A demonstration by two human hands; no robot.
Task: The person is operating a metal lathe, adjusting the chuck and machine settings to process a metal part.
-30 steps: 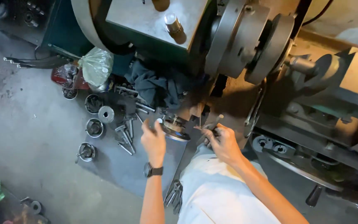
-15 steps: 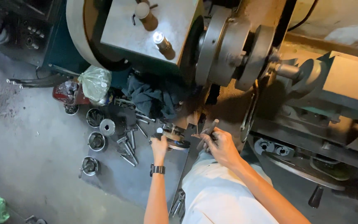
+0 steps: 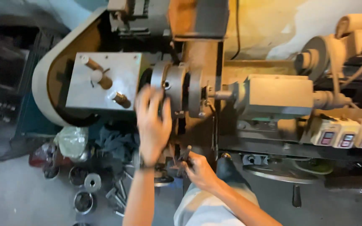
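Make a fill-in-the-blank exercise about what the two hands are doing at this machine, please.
1. The left hand rests on the round metal ____ of the lathe.
2. The right hand holds a dark ____.
3. The watch is on the ____ wrist.
4. The metal rings lie on the ____.

Missing words: chuck; tool; left; floor

White switch boxes [image 3: 346, 134] (right of lathe)

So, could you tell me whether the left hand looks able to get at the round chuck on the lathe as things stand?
Probably yes: the left hand is already raised against the chuck, with nothing between them.
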